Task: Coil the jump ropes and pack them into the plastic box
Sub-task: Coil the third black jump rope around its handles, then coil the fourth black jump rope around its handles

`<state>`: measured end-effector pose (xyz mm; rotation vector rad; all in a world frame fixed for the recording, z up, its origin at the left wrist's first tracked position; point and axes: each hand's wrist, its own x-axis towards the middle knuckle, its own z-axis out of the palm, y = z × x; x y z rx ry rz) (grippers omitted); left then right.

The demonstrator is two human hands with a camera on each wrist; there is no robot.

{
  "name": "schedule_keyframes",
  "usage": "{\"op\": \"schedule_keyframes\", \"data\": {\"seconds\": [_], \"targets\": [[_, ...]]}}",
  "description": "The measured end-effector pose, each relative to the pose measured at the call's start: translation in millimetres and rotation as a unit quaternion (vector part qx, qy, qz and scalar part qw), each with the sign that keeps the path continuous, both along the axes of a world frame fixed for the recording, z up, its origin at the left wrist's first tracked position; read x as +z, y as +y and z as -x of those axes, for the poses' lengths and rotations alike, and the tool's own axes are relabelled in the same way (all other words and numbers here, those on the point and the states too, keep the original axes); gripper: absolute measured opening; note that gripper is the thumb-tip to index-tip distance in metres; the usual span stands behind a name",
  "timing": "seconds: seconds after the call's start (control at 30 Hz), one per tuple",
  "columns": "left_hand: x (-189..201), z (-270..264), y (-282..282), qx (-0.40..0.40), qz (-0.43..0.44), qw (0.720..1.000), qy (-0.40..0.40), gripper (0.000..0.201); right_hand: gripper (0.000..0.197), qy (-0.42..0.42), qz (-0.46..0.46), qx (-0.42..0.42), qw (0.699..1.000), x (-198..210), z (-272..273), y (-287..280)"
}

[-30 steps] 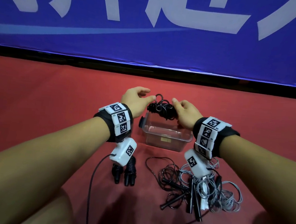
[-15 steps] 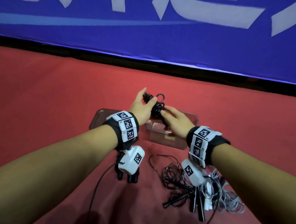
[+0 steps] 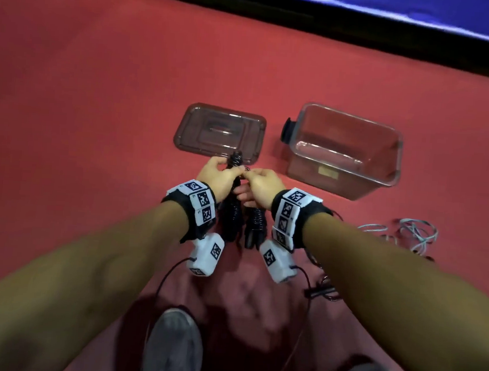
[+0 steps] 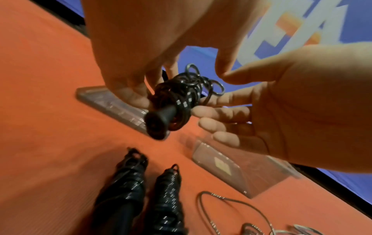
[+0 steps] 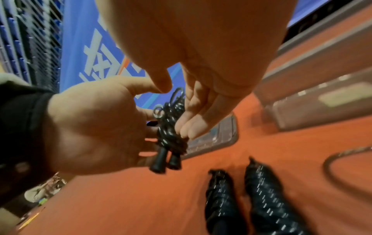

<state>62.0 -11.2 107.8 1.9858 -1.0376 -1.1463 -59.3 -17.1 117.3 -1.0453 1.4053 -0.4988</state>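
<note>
Both hands meet above a red ribbed mat, holding a black jump rope wound into a tight, glossy bundle — the left hand curls its fingers round one side, the right hand pinches the cord's metal rings with thumb and fingers. Beyond them lie a flat clear rectangular plastic lid and, to its right, an open clear plastic box with rounded corners. Two more coiled black ropes lie on the mat below the hands — loose grey cords sprawl off to the right.

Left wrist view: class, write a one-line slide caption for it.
Both hands, left hand and right hand, hold a coiled black jump rope above the red floor.
</note>
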Motion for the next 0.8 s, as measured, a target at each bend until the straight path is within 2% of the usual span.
{"op": "schedule_keyframes", "data": {"seconds": [0.07, 0.2, 0.33, 0.43, 0.53, 0.6, 0.67, 0.73, 0.8], "targets": [[-18, -16, 3, 0.016, -0.006, 0.999, -0.028, 0.044, 0.026, -0.007, -0.027, 0.016, 0.999, -17, -15, -1], [-50, -39, 9, 0.019, -0.055, 0.992, -0.111, 0.062, 0.017, 0.018, -0.027, 0.027, 0.999, -42, -23, 1], [-77, -43, 19, 0.013, -0.116, 0.976, -0.183, 0.064, 0.016, 0.026, -0.054, 0.019, 0.998, -61, -17, 3], [-88, -36, 23, -0.007, -0.169, 0.966, -0.194, 0.069, 0.02, 0.021, -0.055, 0.014, 0.998, -69, -9, 7], [-88, -31, 23, -0.038, -0.198, 0.952, -0.231, 0.062, 0.021, 0.018, -0.052, 0.009, 0.998, -74, 0, 9], [-81, -25, 21, -0.065, -0.17, 0.939, -0.293, 0.054, 0.017, 0.021, -0.047, 0.007, 0.999, -75, 7, 11], [-70, -12, 18, -0.082, -0.088, 0.934, -0.335, 0.047, 0.017, 0.021, -0.037, 0.006, 0.999, -76, 16, 12], [-59, 8, 15, -0.109, -0.009, 0.938, -0.329, 0.042, 0.016, 0.028, -0.027, -0.001, 0.999, -72, 30, 12], [-52, 33, 12, -0.142, 0.03, 0.946, -0.289, 0.037, 0.015, 0.027, -0.019, -0.019, 0.999, -66, 48, 14]]}}
